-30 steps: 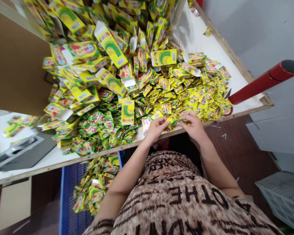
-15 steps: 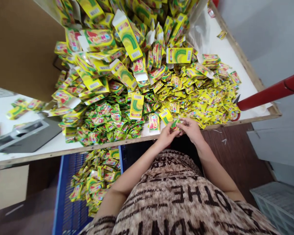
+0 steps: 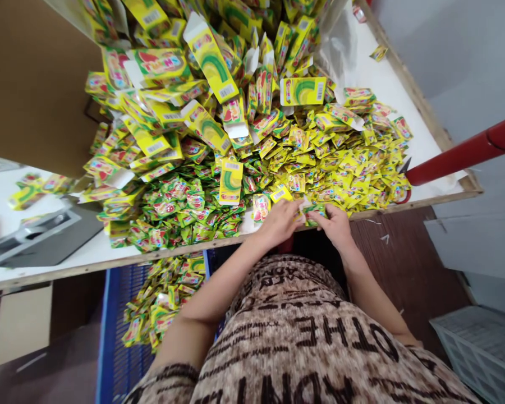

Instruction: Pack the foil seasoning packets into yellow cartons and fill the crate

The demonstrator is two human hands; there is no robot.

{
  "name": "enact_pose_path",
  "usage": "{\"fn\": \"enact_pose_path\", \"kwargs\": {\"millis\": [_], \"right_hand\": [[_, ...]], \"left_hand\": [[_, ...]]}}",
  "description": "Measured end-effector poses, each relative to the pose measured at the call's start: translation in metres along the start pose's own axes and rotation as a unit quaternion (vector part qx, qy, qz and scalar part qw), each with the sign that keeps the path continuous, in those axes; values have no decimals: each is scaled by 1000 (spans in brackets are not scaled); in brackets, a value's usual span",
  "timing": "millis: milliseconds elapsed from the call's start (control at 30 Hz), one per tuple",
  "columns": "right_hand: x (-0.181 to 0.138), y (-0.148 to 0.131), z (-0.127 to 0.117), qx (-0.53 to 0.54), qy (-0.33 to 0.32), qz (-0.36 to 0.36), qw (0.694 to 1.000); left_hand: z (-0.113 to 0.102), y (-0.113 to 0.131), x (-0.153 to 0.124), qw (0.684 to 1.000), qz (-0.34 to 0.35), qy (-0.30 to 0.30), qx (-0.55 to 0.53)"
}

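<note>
My right hand [image 3: 335, 223] is closed on a small green and yellow cardboard box [image 3: 315, 210] at the table's front edge. A pale flap shows at the box's left end. Beside that flap is my left hand [image 3: 281, 222], its fingers bent together; what they hold, if anything, is hidden. A yellow box with a barcode [image 3: 280, 193] lies just beyond my left hand, and a box with a red fruit picture [image 3: 261, 207] lies to its left. Behind them spread a heap of green sachets [image 3: 177, 205] and a heap of yellow sachets [image 3: 353, 174].
Many flattened or open yellow boxes [image 3: 212, 59] are piled at the back. A brown carton [image 3: 37, 84] stands left, near a grey metal device [image 3: 46, 230]. Scissors with a red handle [image 3: 402, 196] and a red pole [image 3: 463, 154] are right. Below sits a blue crate [image 3: 105, 336] of filled packs.
My left hand has shifted left and turned palm-down. My right hand stays on the small box, which has moved slightly right, and a pale flap now shows between the hands.
</note>
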State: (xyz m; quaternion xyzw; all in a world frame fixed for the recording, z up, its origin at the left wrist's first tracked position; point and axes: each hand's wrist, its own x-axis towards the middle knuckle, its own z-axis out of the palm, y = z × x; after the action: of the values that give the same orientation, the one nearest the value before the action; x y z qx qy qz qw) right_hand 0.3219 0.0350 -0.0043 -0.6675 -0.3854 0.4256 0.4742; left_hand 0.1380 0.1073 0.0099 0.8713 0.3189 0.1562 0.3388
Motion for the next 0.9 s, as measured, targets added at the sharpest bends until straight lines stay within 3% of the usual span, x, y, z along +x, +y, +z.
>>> {"fn": "enact_pose_path", "kwargs": {"millis": [133,233,300,367,467,567,667,767,900], "right_hand": [[-2,10,-17,65,68,21,995],[-4,13,-23,139,94,30,985],[-5,9,-24,186,104,21,977],[-2,-2,-23,218,117,-8,969],[7,-25,-17,213,119,-79,967],[21,-42,-3,113,78,-153,979],[33,-48,10,-60,42,-209,975],[39,-51,16,-191,12,-240,952],[41,-65,17,-302,-76,-254,915]], "left_hand": [[-29,-14,21,974,94,-67,195],[-31,-18,31,971,104,-43,211],[-26,-16,33,985,82,3,149],[-19,-13,32,999,21,45,16],[-6,-9,27,969,-88,37,-229],[10,-11,22,909,-117,46,-398],[21,-15,18,865,-133,102,-472],[26,-19,12,861,-135,125,-474],[29,-18,5,860,-108,170,-468]]}}
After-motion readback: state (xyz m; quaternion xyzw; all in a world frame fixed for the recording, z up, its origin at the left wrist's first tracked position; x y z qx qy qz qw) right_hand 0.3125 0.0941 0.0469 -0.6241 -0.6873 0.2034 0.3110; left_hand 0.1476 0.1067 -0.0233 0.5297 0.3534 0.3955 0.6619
